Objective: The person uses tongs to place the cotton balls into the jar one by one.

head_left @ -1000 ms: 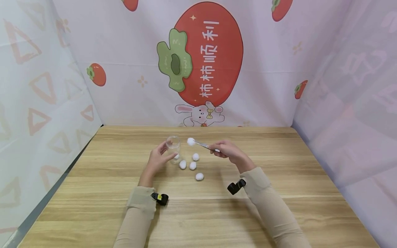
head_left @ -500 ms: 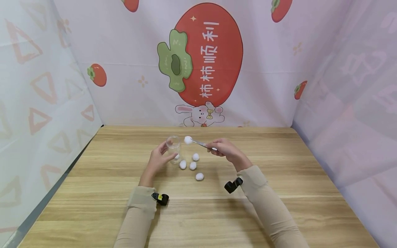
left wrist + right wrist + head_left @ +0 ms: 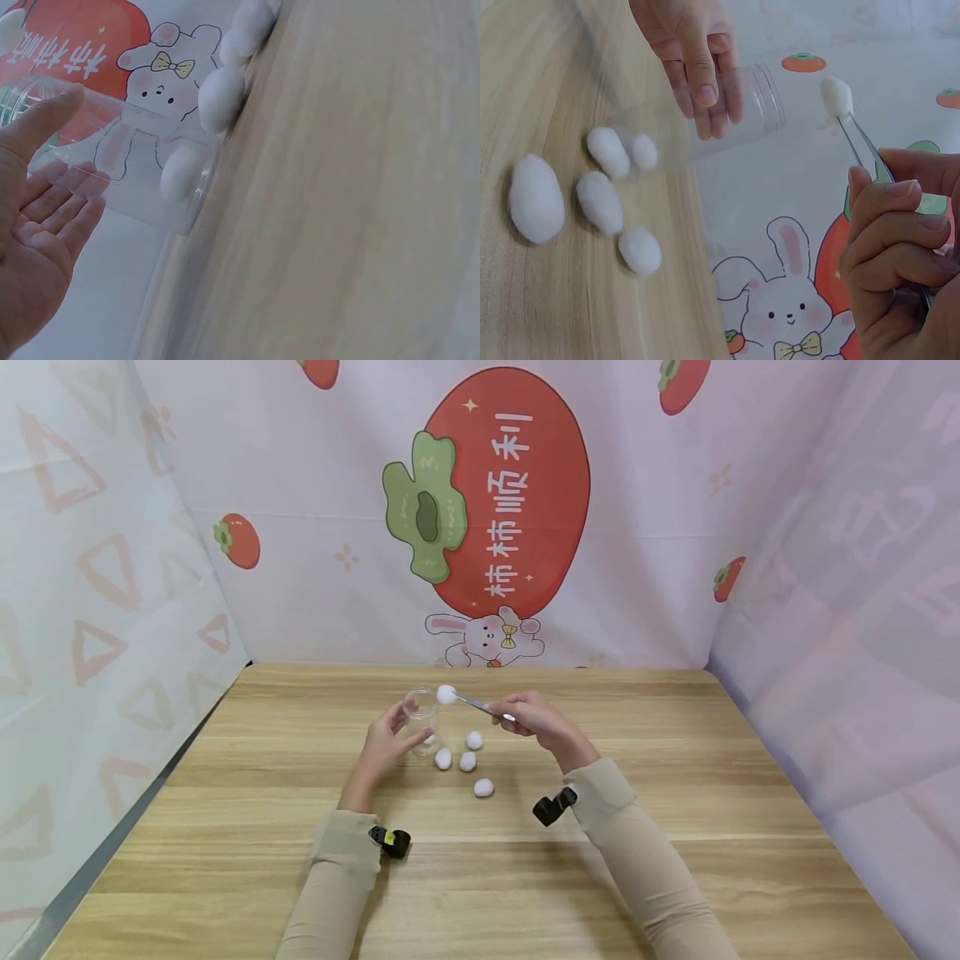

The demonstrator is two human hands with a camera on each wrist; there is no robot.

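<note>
My left hand (image 3: 385,743) holds a clear plastic jar (image 3: 124,142) upright on the table, thumb on one side and fingers on the other. One cotton ball (image 3: 180,174) lies at the bottom of the jar. In my right hand (image 3: 534,720) is a pair of metal tweezers (image 3: 866,146), pinched between thumb and fingers. Their tips grip another cotton ball (image 3: 836,96), held in the air just right of the jar's open mouth in the head view. Several loose cotton balls (image 3: 468,762) rest on the table to the right of the jar.
The wooden table (image 3: 480,877) runs back to a printed cloth wall (image 3: 637,593) with a large persimmon and a rabbit. Cloth also hangs at both sides. A small black camera (image 3: 393,843) sits on the left wrist, another black camera (image 3: 553,807) on the right.
My right hand has moved left and slightly up, bringing the tweezers and their cotton ball close to the jar's mouth. The left hand, jar and loose cotton balls have stayed in place.
</note>
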